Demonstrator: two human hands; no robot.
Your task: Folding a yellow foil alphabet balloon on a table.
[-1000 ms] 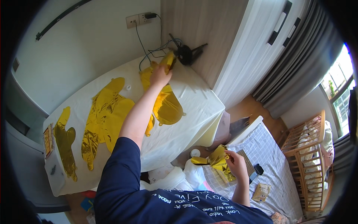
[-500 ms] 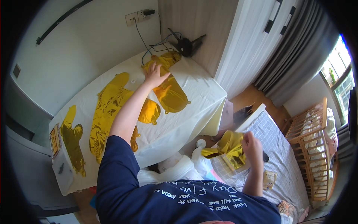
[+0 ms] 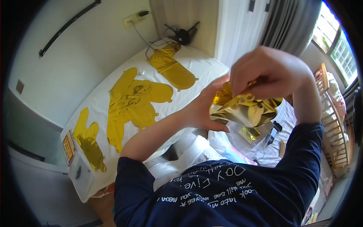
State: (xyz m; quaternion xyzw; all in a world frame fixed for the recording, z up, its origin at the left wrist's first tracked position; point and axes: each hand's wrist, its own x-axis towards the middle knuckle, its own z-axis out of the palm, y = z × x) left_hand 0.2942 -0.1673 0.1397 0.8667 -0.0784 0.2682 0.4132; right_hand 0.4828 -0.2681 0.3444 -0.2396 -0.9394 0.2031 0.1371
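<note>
A crumpled gold foil balloon (image 3: pixel 245 111) is raised in front of me, to the right of the table. The closed fingers of my right hand (image 3: pixel 274 73) grip its upper edge from above. My left hand (image 3: pixel 204 106) is at its left side with thumb and fingers spread wide; whether the palm touches the foil I cannot tell. Flat on the white-covered table (image 3: pixel 94 100) lie more gold foil balloons: a large branching piece (image 3: pixel 141 98) in the middle, a smaller one (image 3: pixel 89 142) at the left and another (image 3: pixel 172 70) at the far end.
A black router (image 3: pixel 183 36) with cables stands at the table's far corner. White plastic wrapping (image 3: pixel 193 149) is bunched below the table's near edge. On the bed (image 3: pixel 261 151) at right are a small gold packet (image 3: pixel 249 133) and a black device (image 3: pixel 274 132). Beyond stands a wooden crib (image 3: pixel 338 130).
My left hand has left the balloon at the table's far end and come right, beside the held foil. My right hand has lifted that foil off the bed area, up and closer.
</note>
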